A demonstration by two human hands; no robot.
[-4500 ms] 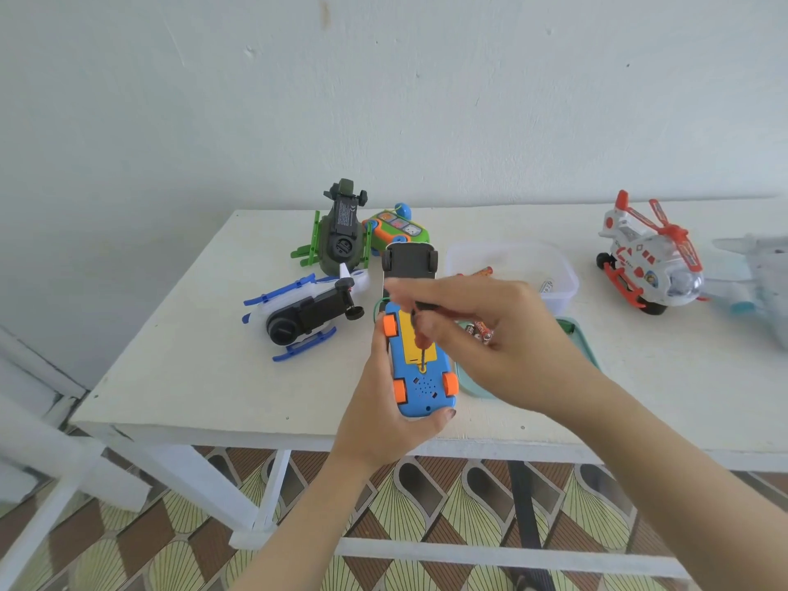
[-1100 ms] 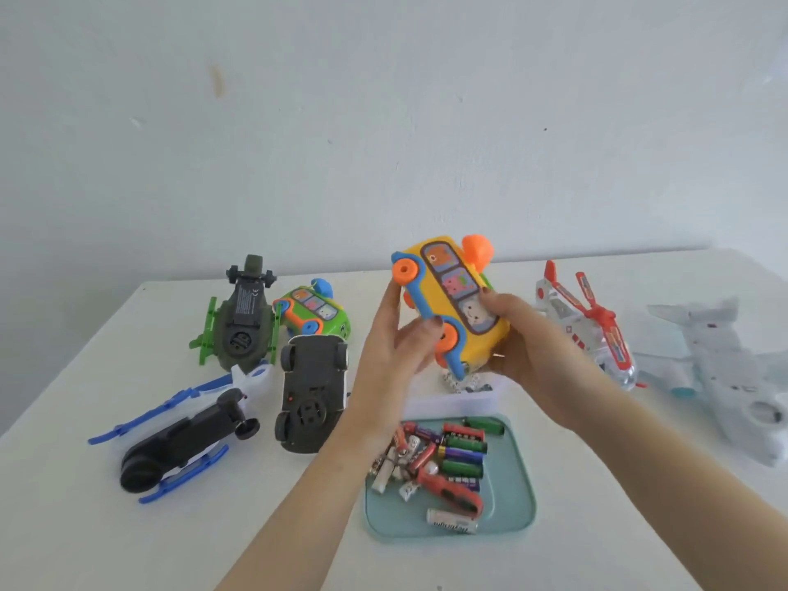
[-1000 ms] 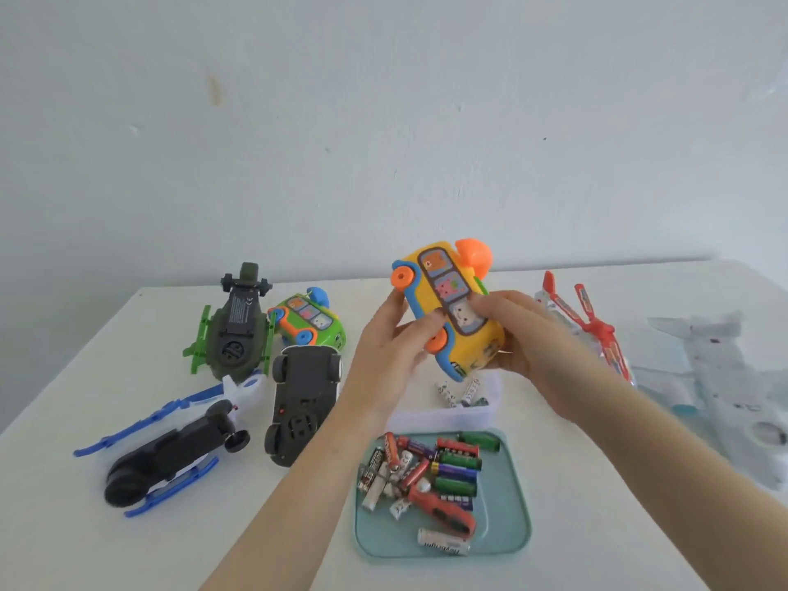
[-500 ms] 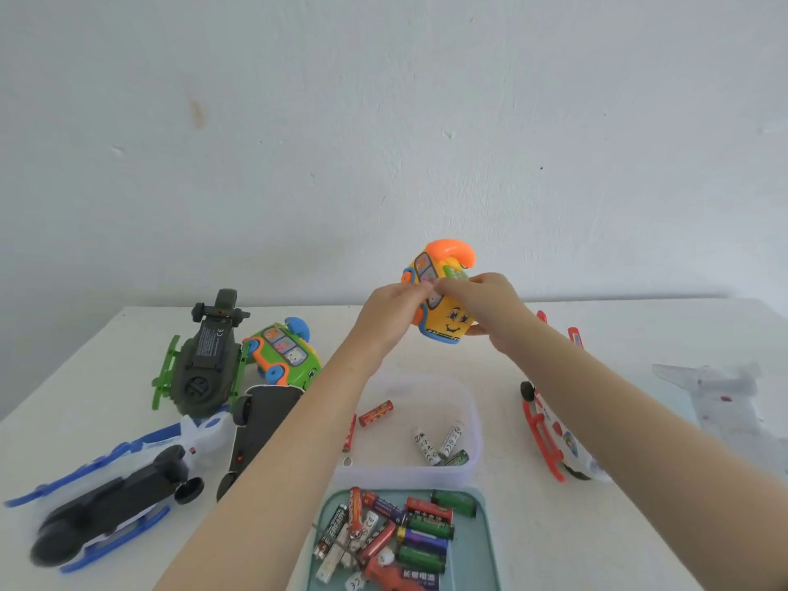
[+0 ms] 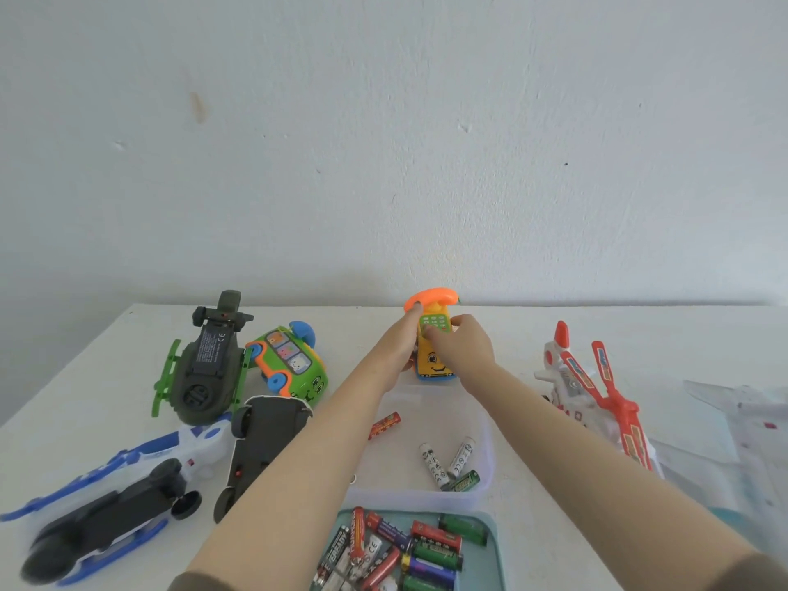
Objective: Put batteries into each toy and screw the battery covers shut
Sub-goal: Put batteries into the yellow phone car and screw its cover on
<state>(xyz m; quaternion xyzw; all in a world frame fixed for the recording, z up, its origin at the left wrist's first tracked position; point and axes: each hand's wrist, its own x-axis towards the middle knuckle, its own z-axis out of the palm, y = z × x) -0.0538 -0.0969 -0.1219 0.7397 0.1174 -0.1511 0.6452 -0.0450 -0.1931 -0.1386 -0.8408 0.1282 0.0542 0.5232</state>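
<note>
The yellow plastic toy bus (image 5: 434, 363), with a smiling face, a green keypad and an orange handset on top, stands upright at the far side of the white table (image 5: 511, 334), close to the wall. I cannot tell whether its base touches the top. Both hands are grasping it. The left hand (image 5: 398, 343) lies along its left flank with a fingertip up on the handset. The right hand (image 5: 462, 345) curls over the keypad from the right.

Just nearer than the grip sits a clear plastic tub (image 5: 488, 445) with a few loose batteries (image 5: 431, 464) in it. Nearer still is a teal tray (image 5: 490, 560) piled with mixed batteries (image 5: 430, 548). Left of the grip is a green toy bus (image 5: 294, 368), with a dark green helicopter (image 5: 204, 368) belly-up just beyond it. A black toy car (image 5: 260, 441) and a blue-and-white helicopter (image 5: 106, 496) lie overturned below those. To the right of the grip is a white-and-red helicopter (image 5: 597, 398), and past it a pale toy plane (image 5: 733, 420).
</note>
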